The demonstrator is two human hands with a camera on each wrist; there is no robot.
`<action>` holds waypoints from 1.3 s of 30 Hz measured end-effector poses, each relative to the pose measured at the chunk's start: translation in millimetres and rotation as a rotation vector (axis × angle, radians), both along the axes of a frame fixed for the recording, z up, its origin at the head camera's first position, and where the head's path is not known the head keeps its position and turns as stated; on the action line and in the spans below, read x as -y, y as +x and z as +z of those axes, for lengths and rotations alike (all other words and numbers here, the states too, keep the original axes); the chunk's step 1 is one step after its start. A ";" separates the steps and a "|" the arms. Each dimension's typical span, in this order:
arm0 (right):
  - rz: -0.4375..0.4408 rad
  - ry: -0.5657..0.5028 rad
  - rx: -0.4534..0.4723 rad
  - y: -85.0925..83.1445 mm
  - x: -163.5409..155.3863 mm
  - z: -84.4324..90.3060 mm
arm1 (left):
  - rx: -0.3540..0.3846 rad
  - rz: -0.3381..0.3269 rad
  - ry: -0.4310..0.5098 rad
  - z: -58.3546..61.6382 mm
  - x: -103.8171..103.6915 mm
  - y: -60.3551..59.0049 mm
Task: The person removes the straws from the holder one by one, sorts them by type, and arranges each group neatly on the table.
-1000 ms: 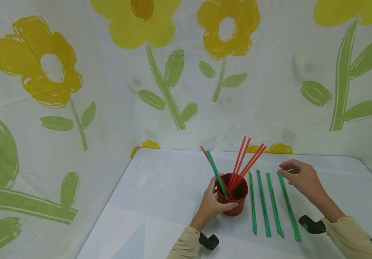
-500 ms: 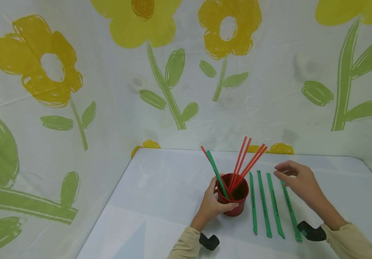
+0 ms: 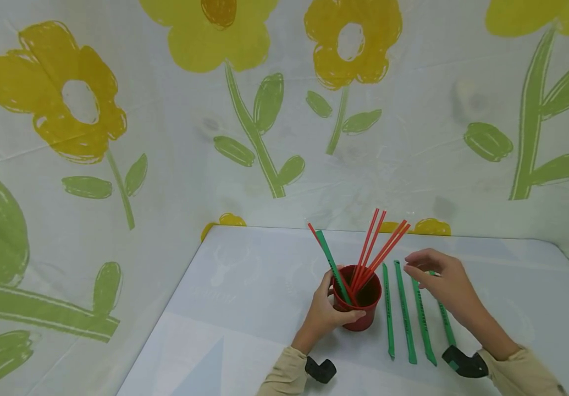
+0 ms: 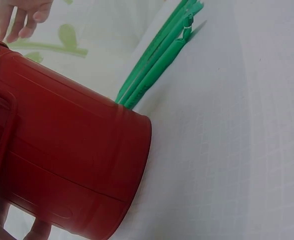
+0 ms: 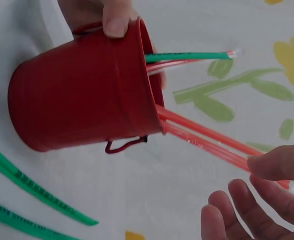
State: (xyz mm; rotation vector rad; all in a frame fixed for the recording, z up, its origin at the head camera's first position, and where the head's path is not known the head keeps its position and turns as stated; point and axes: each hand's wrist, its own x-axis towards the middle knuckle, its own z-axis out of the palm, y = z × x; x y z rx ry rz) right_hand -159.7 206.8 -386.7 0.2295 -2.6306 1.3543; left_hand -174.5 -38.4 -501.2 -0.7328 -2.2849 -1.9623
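My left hand (image 3: 327,309) grips the small red metal bucket (image 3: 362,321) by its side, thumb at the rim, fingers on the far side. Several clear-wrapped red straws (image 3: 389,248) lean to the right out of it. A green-wrapped straw (image 3: 327,254) and another red one lean left. Several green-wrapped straws (image 3: 404,316) lie side by side on the table, right of the bucket. Over the upper ends of the right-hand ones hovers my right hand (image 3: 441,276), fingers loosely bent, holding nothing. In the right wrist view its thumb (image 5: 281,161) overlaps the red straws, but the head view shows them apart.
The white table (image 3: 244,319) ends at a curtain (image 3: 175,165) printed with yellow flowers, behind and to the left. A black wrist mount (image 3: 465,363) sits at my right wrist, another black mount (image 3: 321,370) at the left.
My right hand has moved left from the rightmost green straw's top end toward the neighbouring ones. The left hand and bucket stay put.
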 end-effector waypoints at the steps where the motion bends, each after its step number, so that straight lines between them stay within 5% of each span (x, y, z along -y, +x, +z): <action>1: 0.003 -0.001 -0.006 0.0 2.5 0.1 | 0.000 0.001 0.001 -0.1 -0.2 0.0; 19: 0.050 -0.019 -0.102 -6.7 41.9 0.4 | -0.016 0.024 -0.016 -1.9 -0.9 -0.3; 31: 0.050 -0.025 -0.086 -13.5 60.2 -4.3 | -0.010 0.008 -0.003 31.6 1.6 14.2; 39: 0.052 -0.026 -0.080 -16.4 72.0 -5.7 | 0.003 0.014 0.000 6.9 -0.6 3.5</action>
